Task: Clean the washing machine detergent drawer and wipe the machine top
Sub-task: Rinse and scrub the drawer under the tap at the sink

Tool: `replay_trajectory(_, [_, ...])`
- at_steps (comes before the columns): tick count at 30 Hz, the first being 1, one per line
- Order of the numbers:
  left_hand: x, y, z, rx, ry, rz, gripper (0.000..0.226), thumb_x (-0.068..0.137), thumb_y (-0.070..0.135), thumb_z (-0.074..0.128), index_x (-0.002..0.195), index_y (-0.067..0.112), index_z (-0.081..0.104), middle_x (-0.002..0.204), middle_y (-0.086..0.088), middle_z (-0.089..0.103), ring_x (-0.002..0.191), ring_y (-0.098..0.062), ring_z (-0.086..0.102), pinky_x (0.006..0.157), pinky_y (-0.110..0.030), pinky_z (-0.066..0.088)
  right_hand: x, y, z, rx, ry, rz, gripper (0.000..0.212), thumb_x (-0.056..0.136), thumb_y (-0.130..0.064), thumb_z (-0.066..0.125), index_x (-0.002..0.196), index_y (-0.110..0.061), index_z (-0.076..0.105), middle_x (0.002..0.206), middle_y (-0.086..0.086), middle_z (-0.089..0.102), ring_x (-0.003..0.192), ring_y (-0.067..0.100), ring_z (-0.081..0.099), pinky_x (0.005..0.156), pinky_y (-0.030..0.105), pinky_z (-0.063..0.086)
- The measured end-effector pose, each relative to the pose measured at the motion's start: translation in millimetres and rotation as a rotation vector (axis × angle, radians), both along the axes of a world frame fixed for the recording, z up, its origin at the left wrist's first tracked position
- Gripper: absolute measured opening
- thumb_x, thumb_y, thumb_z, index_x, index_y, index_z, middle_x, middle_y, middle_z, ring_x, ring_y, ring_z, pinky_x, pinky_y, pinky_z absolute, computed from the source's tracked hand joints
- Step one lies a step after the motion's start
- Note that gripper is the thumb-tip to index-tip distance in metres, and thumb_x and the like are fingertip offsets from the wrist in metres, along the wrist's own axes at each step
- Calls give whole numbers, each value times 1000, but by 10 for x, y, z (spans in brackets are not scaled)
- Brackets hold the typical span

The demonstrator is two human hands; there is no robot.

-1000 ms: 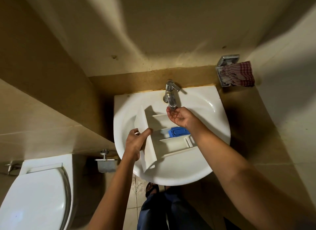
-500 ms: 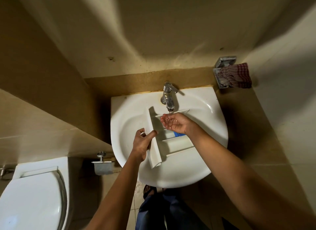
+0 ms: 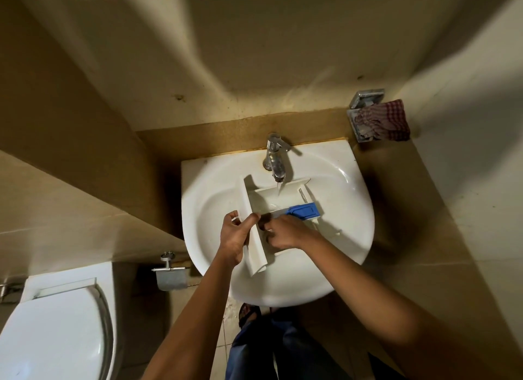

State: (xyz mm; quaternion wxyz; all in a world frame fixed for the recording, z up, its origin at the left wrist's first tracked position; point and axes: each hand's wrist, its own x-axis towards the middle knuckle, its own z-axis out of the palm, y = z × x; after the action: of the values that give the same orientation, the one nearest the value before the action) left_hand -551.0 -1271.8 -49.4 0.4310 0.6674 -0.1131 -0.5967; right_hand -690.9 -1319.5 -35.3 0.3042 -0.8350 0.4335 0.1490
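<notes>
Detergent drawer lies mid-basin in sink, with tap running into its far compartment. Left hand pinches the drawer's front panel. Right hand is curled inside the near compartment; its grip is unclear.

Detergent drawer in white sink

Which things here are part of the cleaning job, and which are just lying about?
Part of the job:
drawer, gripped by the left hand
right hand, reaching into the drawer
tap, running water into it
sink, under the drawer

Lying about:
checked cloth, untouched on the wall
toilet
paper holder
</notes>
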Motion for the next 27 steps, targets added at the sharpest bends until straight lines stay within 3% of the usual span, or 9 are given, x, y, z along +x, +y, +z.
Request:
replay_trajectory(4, [-15, -2, -22, 7, -7, -3, 63, 63, 32, 80, 116, 15, 50, 93, -5, 62, 64, -16, 58, 54, -26, 44, -140, -151, 2, -3, -1, 18, 17, 87, -29, 57, 93, -16, 67, 99, 6, 67, 94, 26, 62, 71, 31, 47])
replay_trajectory(7, [-9, -2, -72, 13, -11, -6, 51, 75, 25, 80, 116, 15, 50, 95, -5, 63, 65, -16, 58, 54, -26, 45, -120, -123, -17, -82, 67, 21, 28, 88, -38, 55, 98, -13, 65, 98, 7, 68, 89, 28, 64, 68, 33, 49])
replay_trajectory(11, [-12, -2, -87, 17, -6, -8, 46, 82, 19, 75, 119, 14, 48, 98, -6, 63, 68, -17, 61, 52, -24, 47, 79, 118, -128, -176, 33, -26, 23, 86, -14, 55, 107, -11, 62, 102, 10, 67, 86, 30, 66, 59, 30, 44])
replay_trajectory(15, [-30, 8, -75, 5, -15, 0, 47, 81, 19, 76, 117, 14, 47, 94, -4, 63, 65, -16, 62, 46, -20, 47, 69, 130, -131, -173, 4, -92, 20, 86, -11, 56, 103, -11, 65, 101, 10, 68, 94, 30, 64, 67, 30, 44])
replay_trajectory(19, [-31, 5, -74, 1, 1, -13, 62, 66, 32, 80, 117, 15, 49, 94, -4, 63, 67, -16, 61, 52, -24, 46, -44, 27, -71, -127, -17, -94, 17, 87, -28, 59, 96, -17, 69, 101, 4, 69, 97, 26, 63, 75, 32, 50])
replay_trajectory(22, [-9, 3, -117, 16, -24, -34, 54, 77, 28, 79, 119, 15, 49, 91, -3, 61, 65, -16, 58, 56, -26, 45, -91, -19, -13, -197, 50, -31, 29, 88, -40, 56, 96, -15, 67, 99, 5, 69, 93, 27, 64, 69, 31, 45])
replay_trajectory(25, [-6, -5, -116, 19, -33, -51, 61, 72, 34, 80, 119, 16, 47, 92, -2, 62, 66, -16, 59, 57, -26, 44, -36, 88, -31, -262, 159, 46, 24, 93, -28, 51, 103, -10, 64, 101, 9, 68, 92, 29, 65, 64, 30, 40])
replay_trajectory(27, [-20, -1, -84, 17, -33, -54, 71, 61, 42, 77, 120, 18, 46, 97, -2, 63, 70, -17, 60, 58, -26, 45, 24, 136, -61, -207, 106, -19, 19, 90, -17, 54, 105, -11, 63, 100, 9, 68, 92, 29, 65, 62, 29, 40])
